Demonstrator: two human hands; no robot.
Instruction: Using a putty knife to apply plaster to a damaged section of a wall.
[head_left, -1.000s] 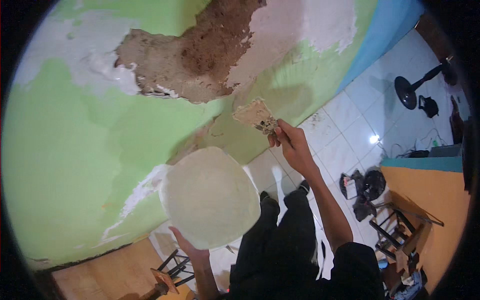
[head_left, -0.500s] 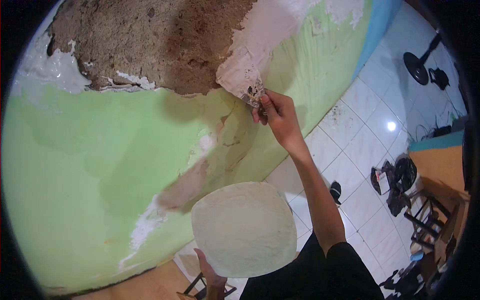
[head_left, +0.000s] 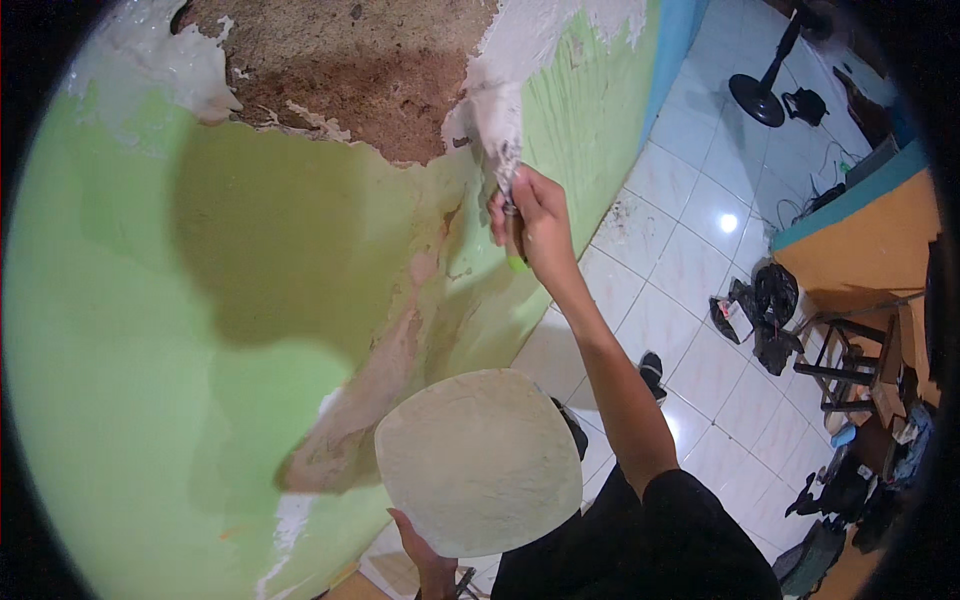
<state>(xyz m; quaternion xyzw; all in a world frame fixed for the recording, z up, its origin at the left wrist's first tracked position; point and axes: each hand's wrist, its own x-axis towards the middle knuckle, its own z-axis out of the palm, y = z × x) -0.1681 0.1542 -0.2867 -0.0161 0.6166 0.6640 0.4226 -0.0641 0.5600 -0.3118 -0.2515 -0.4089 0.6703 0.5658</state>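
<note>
In my right hand (head_left: 541, 218) is a putty knife (head_left: 516, 258) with a green handle end. Its putty-smeared blade points up at a pale strip of wet putty (head_left: 497, 105) on the wall, beside the right edge of a rough brown patch of bare wall (head_left: 345, 75). My left hand (head_left: 422, 555) grips the lower left edge of a rounded, off-white plate (head_left: 480, 465), tilted toward me. Its thumb shows, while the other fingers are hidden beneath. A thin film of smears covers the plate.
Green wall (head_left: 270, 260) fills the left side, with a scraped diagonal strip (head_left: 360, 405) and thick white putty (head_left: 180, 70) at upper left. Right of it lies a white tiled floor (head_left: 650, 300) with crumbs along the wall. Black plastic bags (head_left: 775, 300), a wooden chair (head_left: 850, 375) and a fan stand (head_left: 757, 98) stand farther right.
The view has shifted, so the wall patch sits higher and farther left. My right hand has turned the putty knife more upright, showing its green handle end. My left hand still holds the plate.
</note>
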